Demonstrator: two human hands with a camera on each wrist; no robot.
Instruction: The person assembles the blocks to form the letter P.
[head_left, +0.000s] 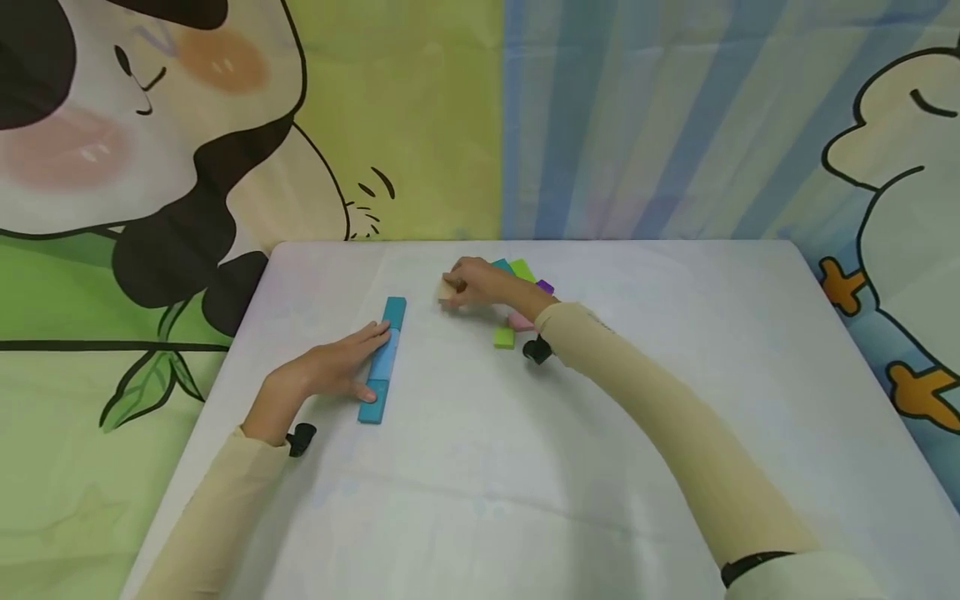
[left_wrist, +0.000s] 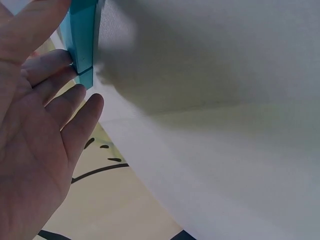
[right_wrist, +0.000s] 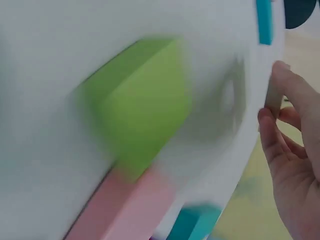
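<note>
White table (head_left: 600, 467): far edge runs straight along the patterned backdrop (head_left: 427, 125), corners rounded; the pale surface stretches wide toward the right edge
Blue row (head_left: 383, 354): three flat blocks end to end, teal at both ends and lighter blue between, lying on the table nearer its left edge than its right, slanting slightly
Left hand (head_left: 330, 371): fingers extended and relaxed, thumb apart, touching the row
Beige block (head_left: 444, 292): near the far edge, right of the row and apart from it, between right-hand fingertips
Right hand (head_left: 483, 281): pinching that beige block between thumb and fingers, forearm crossing over the right part of the table
Loose blocks: teal one (head_left: 502, 266), lime one (head_left: 522, 270) and purple one (head_left: 545, 287) toward the far edge; pink one (head_left: 519, 322) partly hidden by the right arm, small green one (head_left: 504, 337) just beside it
Right sleeve (head_left: 660, 408): small dark marking near the cuff, too small to read
</note>
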